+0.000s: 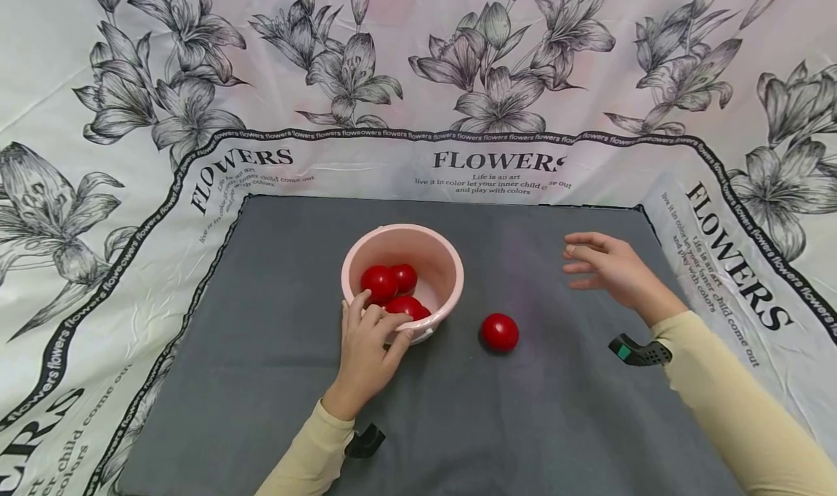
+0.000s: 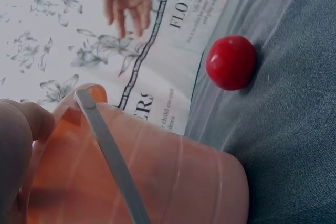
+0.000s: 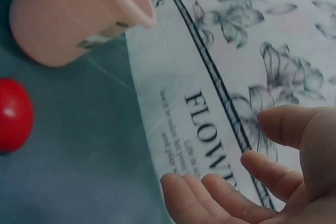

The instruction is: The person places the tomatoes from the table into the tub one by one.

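Note:
A pink bucket [image 1: 434,260] stands on the grey surface, with several shiny red balls [image 1: 379,284] inside. My left hand [image 1: 366,340] grips its near rim, fingers over the edge and thumb outside. In the left wrist view a pale handle [image 2: 113,156] crosses the bucket's side [image 2: 199,177]. One more red ball [image 1: 500,332] lies on the surface to the right of the bucket. My right hand [image 1: 611,269] hovers farther right with nothing in it; its fingers [image 3: 184,195] are loosely extended and apart from the ball.
The grey work surface [image 1: 261,380] is bordered by a white cloth [image 1: 366,165] printed with flowers and lettering, which rises at the back and sides. Dark bands [image 1: 641,351] sit on both wrists over pale yellow sleeves [image 1: 732,409].

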Motion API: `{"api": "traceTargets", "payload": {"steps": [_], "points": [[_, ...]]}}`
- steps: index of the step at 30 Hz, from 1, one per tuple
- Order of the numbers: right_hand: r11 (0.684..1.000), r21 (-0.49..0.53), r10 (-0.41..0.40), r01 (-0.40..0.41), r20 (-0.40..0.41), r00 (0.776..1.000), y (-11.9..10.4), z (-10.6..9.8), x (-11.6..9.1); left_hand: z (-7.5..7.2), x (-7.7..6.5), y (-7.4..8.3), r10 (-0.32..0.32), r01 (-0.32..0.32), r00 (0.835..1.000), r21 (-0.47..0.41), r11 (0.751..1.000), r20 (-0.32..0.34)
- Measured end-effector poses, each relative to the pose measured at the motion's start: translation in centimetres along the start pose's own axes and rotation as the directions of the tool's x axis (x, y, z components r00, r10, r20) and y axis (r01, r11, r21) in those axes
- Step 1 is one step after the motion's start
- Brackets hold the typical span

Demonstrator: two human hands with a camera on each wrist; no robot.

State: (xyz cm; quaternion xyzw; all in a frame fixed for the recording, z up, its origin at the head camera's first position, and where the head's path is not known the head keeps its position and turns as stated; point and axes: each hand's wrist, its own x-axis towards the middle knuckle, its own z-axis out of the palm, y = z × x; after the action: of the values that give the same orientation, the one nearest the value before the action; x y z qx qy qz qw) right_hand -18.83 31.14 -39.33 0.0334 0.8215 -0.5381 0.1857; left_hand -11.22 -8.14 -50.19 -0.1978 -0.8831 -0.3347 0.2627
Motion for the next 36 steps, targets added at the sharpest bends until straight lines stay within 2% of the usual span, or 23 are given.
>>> {"api": "traceTargets", "payload": {"steps": [7,16,21,27,36], "points": [[0.999,0.028,0.015,-0.015,0.008,1.000,3.6,0.4,-1.1,-0.1,-0.1,0.1,0.010,-0.010,1.000,0.005,1.000,-0.012],[0.998,0.042,0.055,-0.056,0.028,0.998,6.1,2.6,-0.4,-0.1,0.0,0.1,0.014,-0.014,1.000,-0.004,1.000,-0.012],[0.995,0.062,0.078,-0.081,0.060,0.995,7.5,4.5,0.5,-0.1,0.0,0.0,0.013,-0.013,1.000,-0.002,1.000,-0.014],[0.991,0.083,0.099,-0.107,0.097,0.990,8.7,7.6,1.6,-0.2,0.0,-0.1,0.005,-0.005,1.000,-0.009,1.000,-0.006],[0.988,0.074,0.124,-0.133,0.112,0.986,9.2,10.6,2.8,-0.3,0.0,-0.1,0.005,-0.005,1.000,-0.015,1.000,-0.012]]}}
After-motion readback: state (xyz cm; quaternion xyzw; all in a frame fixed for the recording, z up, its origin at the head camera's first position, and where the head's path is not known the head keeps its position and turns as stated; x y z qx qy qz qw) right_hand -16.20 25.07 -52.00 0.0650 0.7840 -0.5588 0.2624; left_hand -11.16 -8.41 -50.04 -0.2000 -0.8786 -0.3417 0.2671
